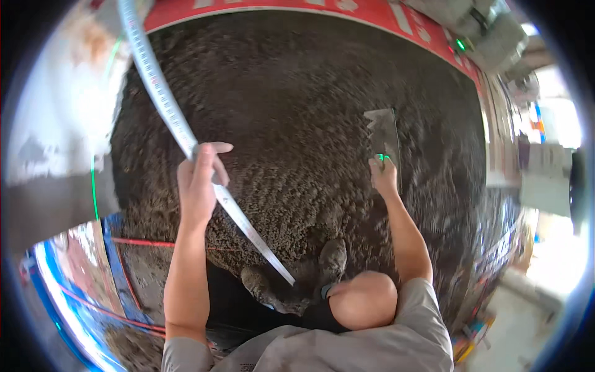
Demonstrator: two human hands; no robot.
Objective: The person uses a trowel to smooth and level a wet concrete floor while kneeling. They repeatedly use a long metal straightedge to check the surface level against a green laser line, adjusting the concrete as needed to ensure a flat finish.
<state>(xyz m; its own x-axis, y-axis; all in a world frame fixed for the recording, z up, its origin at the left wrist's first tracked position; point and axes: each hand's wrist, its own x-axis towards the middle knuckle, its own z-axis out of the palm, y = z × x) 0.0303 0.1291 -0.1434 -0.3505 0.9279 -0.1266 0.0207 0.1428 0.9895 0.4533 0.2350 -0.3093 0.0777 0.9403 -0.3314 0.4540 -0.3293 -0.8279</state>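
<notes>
And the long, pale, measure-marked strip (181, 133) runs out of view at the top, its middle pinched in the left grip (199, 183)! Right of the strip, the right grip (384, 175) clenches a flat grey metal trowel (385, 133), handle hidden; its ragged edge may be clinging mortar. Dark, lumpy mortar (279, 93) spreads beneath the strip, a red, white-lettered band (297, 5) right of its upper end, a white wall (56, 142) left.
</notes>
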